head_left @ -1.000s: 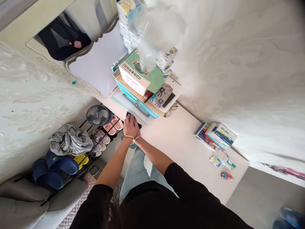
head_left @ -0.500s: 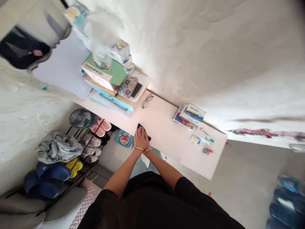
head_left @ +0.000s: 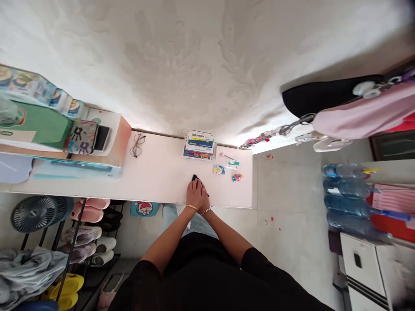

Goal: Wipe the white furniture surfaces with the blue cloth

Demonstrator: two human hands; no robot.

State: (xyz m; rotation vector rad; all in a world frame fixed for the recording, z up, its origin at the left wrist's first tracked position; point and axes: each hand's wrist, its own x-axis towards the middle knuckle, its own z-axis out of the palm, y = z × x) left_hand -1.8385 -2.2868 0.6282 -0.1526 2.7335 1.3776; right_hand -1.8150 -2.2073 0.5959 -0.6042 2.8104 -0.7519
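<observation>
Both my hands are together at the front edge of the white tabletop (head_left: pixel 158 177). Under them is a small dark cloth (head_left: pixel 195 177), mostly covered, with bits of it showing past the fingertips and at the right side. My left hand (head_left: pixel 194 193), with a gold bangle at its wrist, presses on the cloth and overlaps the other hand. My right hand (head_left: pixel 204 202), with a silver bracelet, is partly hidden beneath it and also bears on the cloth. A stack of boxes (head_left: pixel 199 146) stands just behind, against the wall.
Right of my hands lie a small card-like packet (head_left: pixel 219 169), a green-and-white box (head_left: pixel 233 164) and a colourful figurine (head_left: pixel 237 177). Glasses (head_left: pixel 138 145) lie farther left, near a green box (head_left: pixel 39 125). A shoe rack (head_left: pixel 76 229) stands lower left; large water bottles (head_left: pixel 346 203) are at right.
My view has turned and shifted right along the table. My hands, still together on the cloth, have moved right and are now near the boxes and figurine.
</observation>
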